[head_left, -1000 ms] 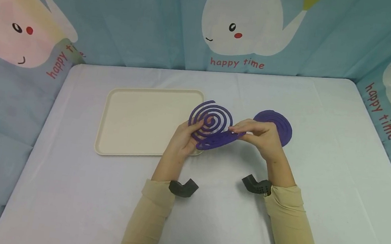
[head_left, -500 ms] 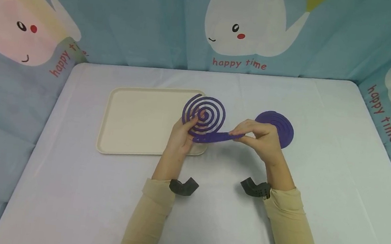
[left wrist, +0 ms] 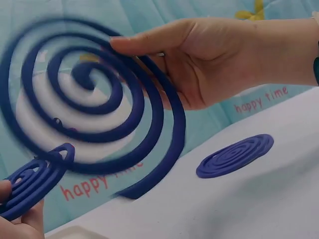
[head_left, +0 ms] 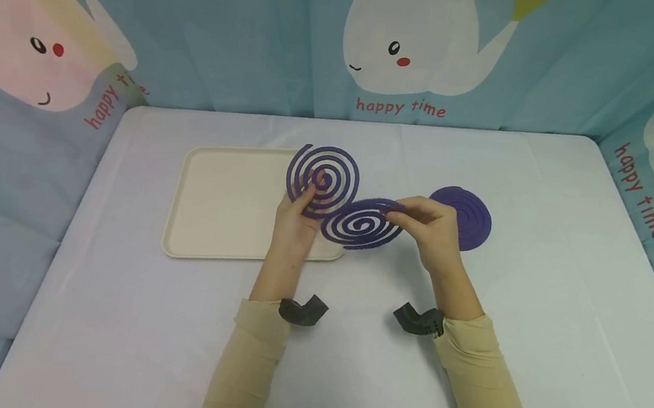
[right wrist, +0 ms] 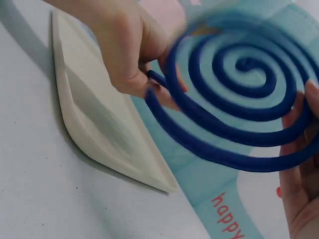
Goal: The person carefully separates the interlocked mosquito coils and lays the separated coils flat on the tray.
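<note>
Tray: I see the beige tray [head_left: 224, 202] lying on the desk [head_left: 531, 321], nothing resting in it.
Left grip: my left hand [head_left: 295, 220] pinches one purple spiral coil [head_left: 322, 180], raised above the tray's right edge.
Right grip: my right hand [head_left: 429, 232] pinches the second spiral coil [head_left: 361, 225], just beside the first.
Desk: a stacked purple coil disc [head_left: 465, 216] lies flat behind the right hand.

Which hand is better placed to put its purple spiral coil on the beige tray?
Probably the left hand: its purple spiral coil already hangs over the beige plastic tray. The right hand is beside the tray.
</note>
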